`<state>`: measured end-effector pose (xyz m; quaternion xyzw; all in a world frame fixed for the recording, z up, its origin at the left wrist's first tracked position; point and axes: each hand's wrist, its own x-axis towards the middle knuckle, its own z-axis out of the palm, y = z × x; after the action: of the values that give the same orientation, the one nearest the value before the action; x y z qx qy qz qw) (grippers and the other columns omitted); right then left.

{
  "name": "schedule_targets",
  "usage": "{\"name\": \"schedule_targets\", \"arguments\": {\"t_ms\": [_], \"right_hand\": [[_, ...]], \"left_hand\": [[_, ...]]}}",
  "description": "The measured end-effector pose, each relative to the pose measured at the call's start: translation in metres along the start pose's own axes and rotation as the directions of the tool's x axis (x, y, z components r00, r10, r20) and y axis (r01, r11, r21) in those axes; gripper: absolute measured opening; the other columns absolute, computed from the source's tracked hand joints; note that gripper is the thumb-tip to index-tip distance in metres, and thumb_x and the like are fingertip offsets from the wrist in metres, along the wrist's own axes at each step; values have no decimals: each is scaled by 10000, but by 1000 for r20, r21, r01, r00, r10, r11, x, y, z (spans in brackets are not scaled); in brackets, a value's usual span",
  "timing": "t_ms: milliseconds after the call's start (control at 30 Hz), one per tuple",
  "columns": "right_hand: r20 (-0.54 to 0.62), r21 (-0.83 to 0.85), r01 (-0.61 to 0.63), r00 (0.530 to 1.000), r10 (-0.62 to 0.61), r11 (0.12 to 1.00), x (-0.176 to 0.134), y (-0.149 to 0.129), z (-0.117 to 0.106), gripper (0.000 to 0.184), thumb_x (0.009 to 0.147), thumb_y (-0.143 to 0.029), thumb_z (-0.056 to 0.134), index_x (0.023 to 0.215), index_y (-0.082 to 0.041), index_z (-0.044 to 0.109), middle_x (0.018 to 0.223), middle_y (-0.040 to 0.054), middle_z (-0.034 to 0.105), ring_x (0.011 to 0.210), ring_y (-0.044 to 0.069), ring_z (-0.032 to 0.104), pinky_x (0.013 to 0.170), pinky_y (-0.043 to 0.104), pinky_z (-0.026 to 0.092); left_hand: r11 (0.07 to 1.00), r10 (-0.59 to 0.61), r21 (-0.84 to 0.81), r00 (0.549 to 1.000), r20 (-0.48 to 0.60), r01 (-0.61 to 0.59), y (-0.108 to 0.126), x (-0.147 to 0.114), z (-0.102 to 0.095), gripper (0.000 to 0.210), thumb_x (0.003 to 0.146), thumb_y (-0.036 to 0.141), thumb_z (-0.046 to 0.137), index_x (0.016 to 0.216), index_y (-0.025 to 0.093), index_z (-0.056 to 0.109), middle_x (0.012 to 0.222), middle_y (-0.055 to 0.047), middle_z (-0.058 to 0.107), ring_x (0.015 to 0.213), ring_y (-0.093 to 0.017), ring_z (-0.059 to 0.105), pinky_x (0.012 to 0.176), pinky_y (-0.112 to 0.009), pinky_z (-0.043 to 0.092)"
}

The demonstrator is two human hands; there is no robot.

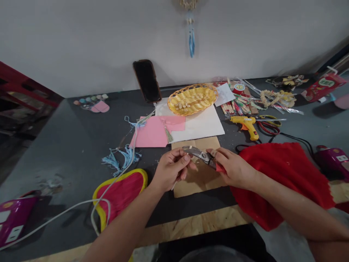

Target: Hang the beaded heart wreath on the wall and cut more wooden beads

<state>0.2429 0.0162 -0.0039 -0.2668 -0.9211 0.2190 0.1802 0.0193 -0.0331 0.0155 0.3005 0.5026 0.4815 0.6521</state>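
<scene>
My right hand (231, 165) is closed around the red handles of a pair of pruning shears (200, 154). The blades point left, at the fingertips of my left hand. A thin pale stick (173, 186) is pinched in my left hand (174, 167); one end shows below the palm, and a pale tip shows beside the blades. Whether the blades touch the stick, I cannot tell. Both hands are above a sheet of brown paper (197, 180) on the dark table.
Behind the hands are pink paper (151, 133), a yellow basket (177, 105) and a phone (147, 80). A yellow glue gun (249, 125) and red cloth (283, 174) lie right. Blue tassels (117, 162), a pink-and-yellow pad (122, 189) and a white cable (65, 208) lie left.
</scene>
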Motion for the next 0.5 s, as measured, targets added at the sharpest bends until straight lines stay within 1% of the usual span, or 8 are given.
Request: {"name": "schedule_targets", "arguments": {"t_ms": [133,267,400,500], "right_hand": [[34,32,4,999,-5,999,0,1,-5,620,746,-35,475,1359,-106,421,1202,168,580,1120,271,564,962,443,529],[59,57,28,998,-31,998,0,3,-11,642,724,-29,485,1359,-108,432,1251,172,569,1153,267,561,980,436,518],[42,10,8,999,-8,1000,1,5,-9,669,720,-42,483,1383,-109,418,1289,184,559,1187,289,542,975,479,512],[43,-6,23,999,-23,1000,1,6,-7,688,722,-40,474,1402,-113,395,1289,184,564,1186,292,541,965,486,518]], "left_hand": [[999,-9,-42,999,33,11,2,0,-1,451,634,446,835,715,145,509,561,-19,686,268,-21,395,265,-118,206],[996,0,-89,991,132,12,3,-1,-5,404,667,407,825,704,134,530,549,-33,690,253,-6,362,272,-113,223],[994,-9,-108,987,160,27,2,0,-6,384,685,398,815,700,141,530,579,-39,703,268,-42,434,264,-127,267],[992,-22,-122,984,176,44,0,1,-6,374,693,404,809,724,141,544,597,-41,707,281,-72,477,256,-149,316]]}}
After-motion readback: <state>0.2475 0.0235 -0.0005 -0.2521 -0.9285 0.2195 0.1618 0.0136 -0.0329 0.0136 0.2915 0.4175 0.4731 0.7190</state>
